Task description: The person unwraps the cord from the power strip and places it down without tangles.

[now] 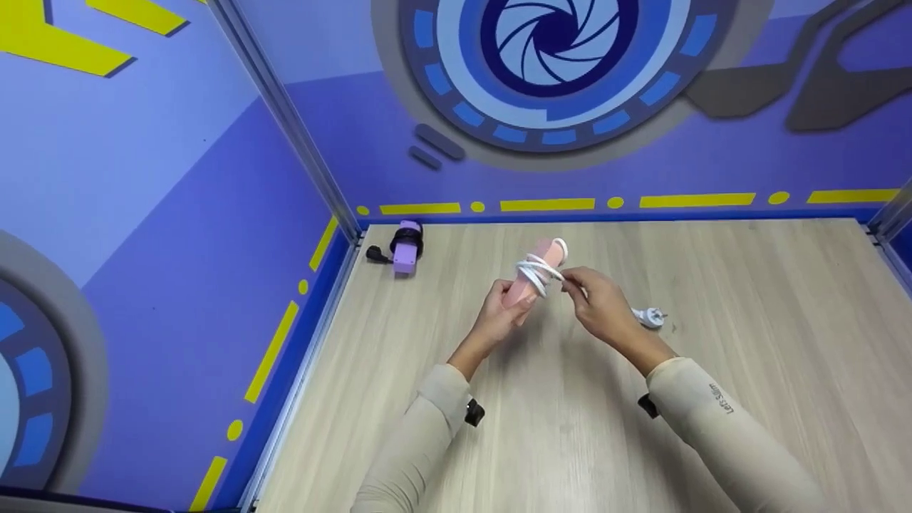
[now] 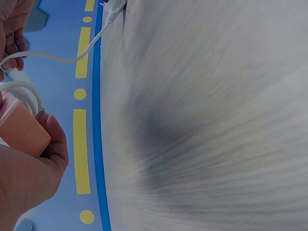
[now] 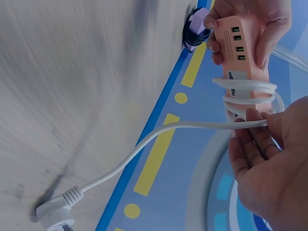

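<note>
cord (image 3: 192, 124) and my curled left hand (image 1: 501, 317) partly hide the strip (image 3: 253, 45), gripped at one end above the table (image 1: 769, 320); my right hand (image 1: 602, 303), pinching the cord just beside it, masks the run to the plug (image 1: 650, 318) in the head view.

purple-blue walls (image 1: 185, 185) around wood-grain tabletop (image 1: 776, 320)
</note>
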Demonstrator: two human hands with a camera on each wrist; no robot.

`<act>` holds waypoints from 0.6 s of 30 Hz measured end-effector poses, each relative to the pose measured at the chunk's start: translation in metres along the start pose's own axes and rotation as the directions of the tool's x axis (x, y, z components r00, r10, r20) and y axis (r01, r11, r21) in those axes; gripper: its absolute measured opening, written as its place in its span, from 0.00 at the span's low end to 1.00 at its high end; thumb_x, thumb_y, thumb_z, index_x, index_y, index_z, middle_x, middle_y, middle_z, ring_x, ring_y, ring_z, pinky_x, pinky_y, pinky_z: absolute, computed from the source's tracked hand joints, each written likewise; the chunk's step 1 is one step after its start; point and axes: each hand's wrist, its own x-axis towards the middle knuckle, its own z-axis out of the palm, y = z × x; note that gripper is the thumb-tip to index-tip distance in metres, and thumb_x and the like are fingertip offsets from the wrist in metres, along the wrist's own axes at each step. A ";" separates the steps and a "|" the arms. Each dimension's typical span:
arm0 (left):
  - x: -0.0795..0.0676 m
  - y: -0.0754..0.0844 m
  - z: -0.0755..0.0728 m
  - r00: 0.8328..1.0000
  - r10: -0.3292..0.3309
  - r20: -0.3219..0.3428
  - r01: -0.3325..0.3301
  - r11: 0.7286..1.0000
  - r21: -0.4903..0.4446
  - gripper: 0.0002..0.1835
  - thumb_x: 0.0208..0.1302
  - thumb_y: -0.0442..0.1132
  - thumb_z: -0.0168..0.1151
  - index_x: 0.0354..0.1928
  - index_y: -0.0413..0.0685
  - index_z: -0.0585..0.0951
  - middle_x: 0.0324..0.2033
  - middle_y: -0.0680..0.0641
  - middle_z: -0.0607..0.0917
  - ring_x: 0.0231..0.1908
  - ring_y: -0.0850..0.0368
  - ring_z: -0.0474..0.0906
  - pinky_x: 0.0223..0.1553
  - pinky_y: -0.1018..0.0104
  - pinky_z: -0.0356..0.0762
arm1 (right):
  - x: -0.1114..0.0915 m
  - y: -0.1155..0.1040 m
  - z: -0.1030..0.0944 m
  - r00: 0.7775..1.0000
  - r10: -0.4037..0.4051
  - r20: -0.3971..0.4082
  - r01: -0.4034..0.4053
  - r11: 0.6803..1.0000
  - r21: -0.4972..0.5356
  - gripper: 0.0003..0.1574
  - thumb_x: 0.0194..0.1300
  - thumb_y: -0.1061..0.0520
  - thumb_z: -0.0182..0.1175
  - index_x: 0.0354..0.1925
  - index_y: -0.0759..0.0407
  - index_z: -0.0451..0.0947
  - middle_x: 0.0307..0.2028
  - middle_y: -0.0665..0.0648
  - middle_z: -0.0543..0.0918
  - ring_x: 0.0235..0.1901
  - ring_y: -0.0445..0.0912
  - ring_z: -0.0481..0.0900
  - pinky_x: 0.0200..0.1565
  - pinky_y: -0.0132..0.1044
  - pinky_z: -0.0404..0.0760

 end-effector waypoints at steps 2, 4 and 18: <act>0.000 0.000 0.000 1.000 0.008 0.010 -0.008 1.000 0.003 0.26 0.66 0.48 0.65 0.59 0.45 0.68 0.52 0.45 0.76 0.48 0.57 0.73 0.45 0.67 0.75 | 0.001 0.001 -0.002 1.000 0.013 -0.017 -0.013 1.000 0.002 0.12 0.74 0.58 0.54 0.50 0.59 0.80 0.39 0.56 0.85 0.40 0.49 0.82 0.44 0.48 0.79; -0.001 -0.001 0.000 0.999 0.019 0.025 -0.019 1.000 -0.007 0.26 0.66 0.47 0.65 0.59 0.45 0.67 0.52 0.46 0.75 0.48 0.58 0.73 0.44 0.67 0.74 | 0.003 0.000 -0.004 0.999 0.026 -0.029 -0.026 1.000 0.007 0.12 0.74 0.57 0.54 0.50 0.60 0.80 0.40 0.57 0.85 0.40 0.49 0.82 0.44 0.48 0.79; 0.001 -0.004 0.005 0.994 0.080 0.070 -0.080 0.997 -0.003 0.25 0.66 0.45 0.65 0.59 0.46 0.67 0.51 0.46 0.73 0.46 0.57 0.72 0.37 0.68 0.75 | 0.013 0.001 -0.010 0.976 0.019 -0.218 -0.030 0.998 -0.046 0.10 0.72 0.60 0.56 0.44 0.62 0.82 0.34 0.59 0.87 0.35 0.54 0.83 0.48 0.50 0.67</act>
